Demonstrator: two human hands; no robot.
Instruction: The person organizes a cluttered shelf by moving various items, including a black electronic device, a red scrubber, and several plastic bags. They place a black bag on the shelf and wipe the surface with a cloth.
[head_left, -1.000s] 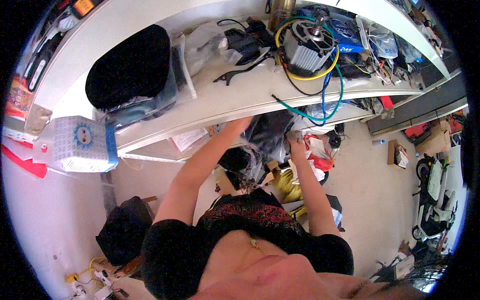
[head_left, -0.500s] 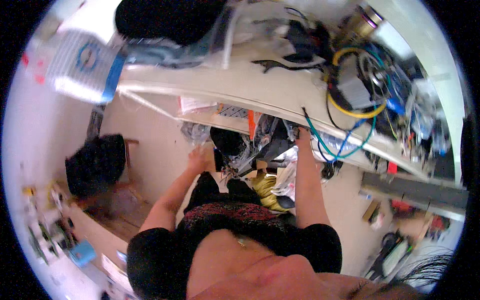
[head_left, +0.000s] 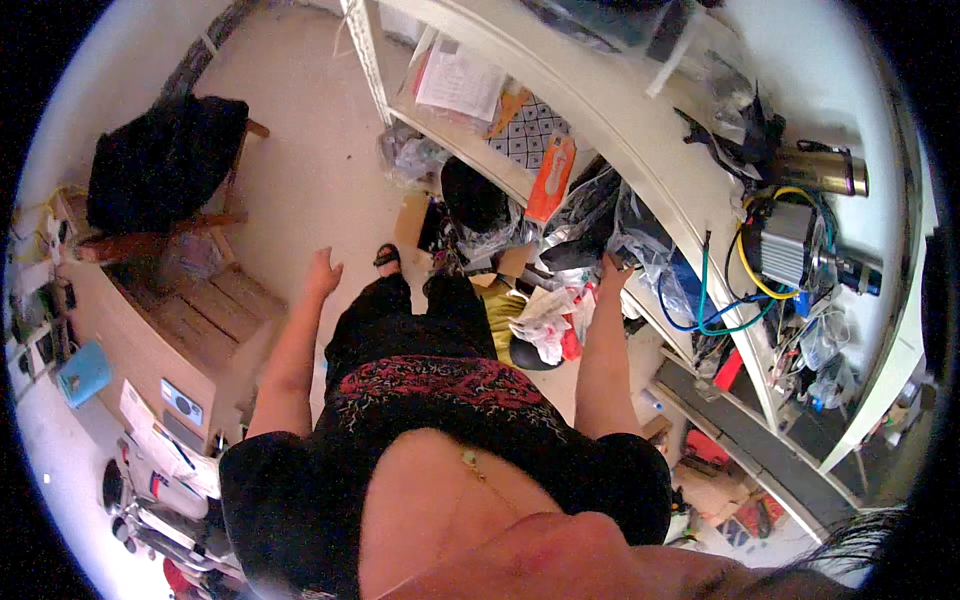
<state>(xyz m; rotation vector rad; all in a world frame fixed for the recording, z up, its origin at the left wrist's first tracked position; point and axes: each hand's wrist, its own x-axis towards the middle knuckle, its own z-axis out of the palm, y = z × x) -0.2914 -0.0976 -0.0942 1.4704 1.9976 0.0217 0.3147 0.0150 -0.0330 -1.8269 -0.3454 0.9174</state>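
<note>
My left hand (head_left: 322, 275) hangs over the floor to the left of my legs, empty, with the thumb apart from the fingers. My right hand (head_left: 612, 276) is at the front edge of the lower shelf (head_left: 642, 308), beside a black item (head_left: 580, 252) and a clear plastic bag (head_left: 650, 262). Its fingers look partly spread; whether they press on the shelf edge or the bag is hard to see. An orange box (head_left: 552, 178) lies on that shelf, farther left. Below my right hand, white and red plastic bags (head_left: 548, 325) lie on the floor by a yellow-green bundle (head_left: 496, 310).
The upper shelf (head_left: 600, 115) carries a grey finned device (head_left: 785, 243) with looped cables and a gold-coloured cylinder (head_left: 825, 172). A black cloth (head_left: 165, 165) drapes a chair at the left, near a wooden desk (head_left: 150, 330). Open cardboard (head_left: 410, 218) stands by my feet.
My view has swung so that the shelves now run diagonally at the right. My left hand has drawn away from the cardboard box toward the left; my right hand stays at the shelf.
</note>
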